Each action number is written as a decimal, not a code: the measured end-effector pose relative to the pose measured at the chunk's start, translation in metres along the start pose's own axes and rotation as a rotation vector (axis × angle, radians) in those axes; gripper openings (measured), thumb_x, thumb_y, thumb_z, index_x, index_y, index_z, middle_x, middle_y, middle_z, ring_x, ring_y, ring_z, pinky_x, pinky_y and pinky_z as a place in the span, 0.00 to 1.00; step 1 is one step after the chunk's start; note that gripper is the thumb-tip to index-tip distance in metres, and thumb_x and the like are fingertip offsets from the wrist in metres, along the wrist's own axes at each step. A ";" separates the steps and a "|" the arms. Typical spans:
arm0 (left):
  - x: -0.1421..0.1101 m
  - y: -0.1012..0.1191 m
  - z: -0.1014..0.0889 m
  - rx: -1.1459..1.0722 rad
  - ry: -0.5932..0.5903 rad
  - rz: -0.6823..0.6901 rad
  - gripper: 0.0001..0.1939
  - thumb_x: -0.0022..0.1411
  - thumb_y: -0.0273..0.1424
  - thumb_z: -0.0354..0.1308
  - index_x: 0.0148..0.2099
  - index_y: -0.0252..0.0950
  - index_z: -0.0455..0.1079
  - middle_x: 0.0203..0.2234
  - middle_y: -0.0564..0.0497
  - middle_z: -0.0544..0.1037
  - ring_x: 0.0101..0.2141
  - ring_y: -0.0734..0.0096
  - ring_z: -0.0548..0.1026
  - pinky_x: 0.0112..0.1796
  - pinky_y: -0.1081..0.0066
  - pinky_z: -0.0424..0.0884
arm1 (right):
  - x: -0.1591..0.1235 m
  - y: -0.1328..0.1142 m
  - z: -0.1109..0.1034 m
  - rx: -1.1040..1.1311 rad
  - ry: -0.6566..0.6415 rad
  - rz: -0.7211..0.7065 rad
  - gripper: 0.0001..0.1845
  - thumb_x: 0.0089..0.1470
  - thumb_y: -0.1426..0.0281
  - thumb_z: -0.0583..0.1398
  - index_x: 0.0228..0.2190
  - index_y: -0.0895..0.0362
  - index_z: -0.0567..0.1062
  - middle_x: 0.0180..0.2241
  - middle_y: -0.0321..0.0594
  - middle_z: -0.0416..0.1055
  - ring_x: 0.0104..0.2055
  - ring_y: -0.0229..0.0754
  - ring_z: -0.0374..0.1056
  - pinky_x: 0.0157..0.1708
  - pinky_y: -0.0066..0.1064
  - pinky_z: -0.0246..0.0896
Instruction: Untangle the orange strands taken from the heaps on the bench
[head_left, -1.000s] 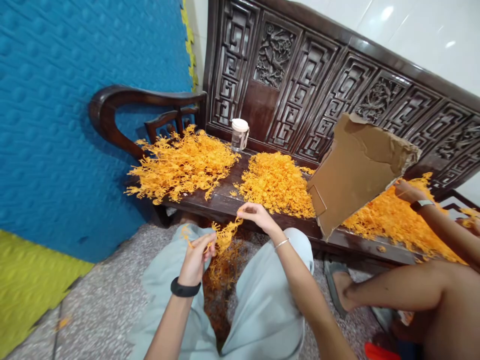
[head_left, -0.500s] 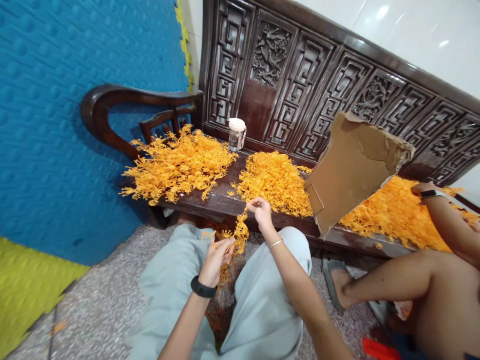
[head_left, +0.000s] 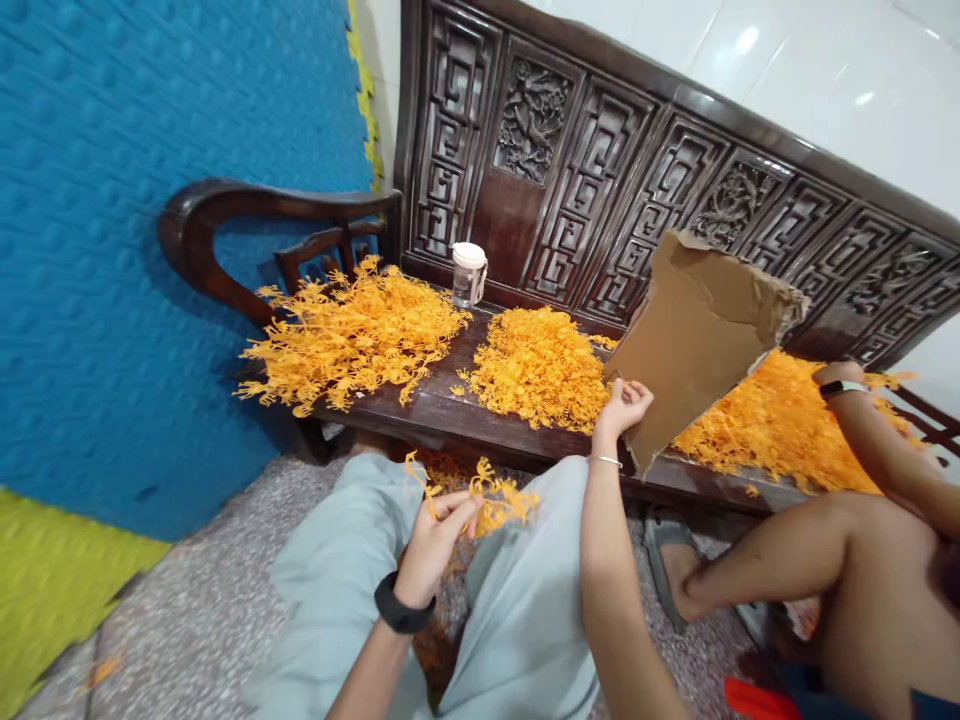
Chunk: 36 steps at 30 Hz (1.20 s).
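My left hand is closed around a bunch of orange, branching plastic-looking pieces, held above my lap. Some strands stick out over the thumb side, the rest hang to the right. My right hand is up at the bench, fingers curled together, in front of the lower left edge of a standing cardboard sheet. Whatever lies between its fingertips is too small to make out. Beside that hand, to its left, is the middle pile of small orange pieces.
On the dark carved wooden bench a larger, stringier orange pile lies at left. A lidded clear cup stands behind. Right of the cardboard, another person's hand reaches over a further orange pile. Blue foam matting covers the left side.
My right hand has left the orange bunch and moved right and up to the cardboard's edge. My left hand still holds the bunch, which now spreads out to the right.
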<state>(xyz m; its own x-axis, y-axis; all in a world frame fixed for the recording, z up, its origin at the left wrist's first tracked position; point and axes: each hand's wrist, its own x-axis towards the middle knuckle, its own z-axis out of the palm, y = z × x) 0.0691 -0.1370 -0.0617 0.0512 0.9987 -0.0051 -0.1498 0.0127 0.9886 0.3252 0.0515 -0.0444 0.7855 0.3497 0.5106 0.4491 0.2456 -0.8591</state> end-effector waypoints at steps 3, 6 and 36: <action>0.004 0.004 -0.004 -0.058 0.057 -0.023 0.20 0.49 0.37 0.52 0.11 0.35 0.55 0.09 0.56 0.57 0.15 0.78 0.53 0.17 0.74 0.50 | 0.003 0.012 0.006 -0.060 -0.088 0.007 0.11 0.47 0.67 0.54 0.33 0.62 0.63 0.30 0.42 0.66 0.32 0.36 0.64 0.35 0.28 0.59; 0.005 0.007 -0.010 -0.107 0.097 -0.052 0.19 0.47 0.37 0.53 0.11 0.35 0.55 0.09 0.56 0.57 0.14 0.79 0.52 0.16 0.75 0.49 | 0.005 0.017 0.016 -0.183 -0.133 -0.003 0.11 0.45 0.67 0.56 0.31 0.63 0.67 0.32 0.44 0.66 0.33 0.38 0.63 0.37 0.30 0.58; 0.020 -0.023 -0.039 0.360 0.066 0.093 0.17 0.50 0.34 0.49 0.13 0.35 0.55 0.09 0.57 0.57 0.16 0.76 0.56 0.20 0.75 0.52 | -0.197 -0.062 0.013 -0.057 -1.690 -0.654 0.21 0.54 0.57 0.48 0.20 0.58 0.66 0.22 0.37 0.62 0.27 0.34 0.56 0.29 0.25 0.48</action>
<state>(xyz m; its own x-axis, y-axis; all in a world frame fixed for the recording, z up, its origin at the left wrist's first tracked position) 0.0353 -0.1155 -0.0901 -0.0122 0.9959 0.0894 0.2062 -0.0850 0.9748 0.1374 -0.0210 -0.0917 -0.7195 0.6707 0.1805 0.5155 0.6898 -0.5083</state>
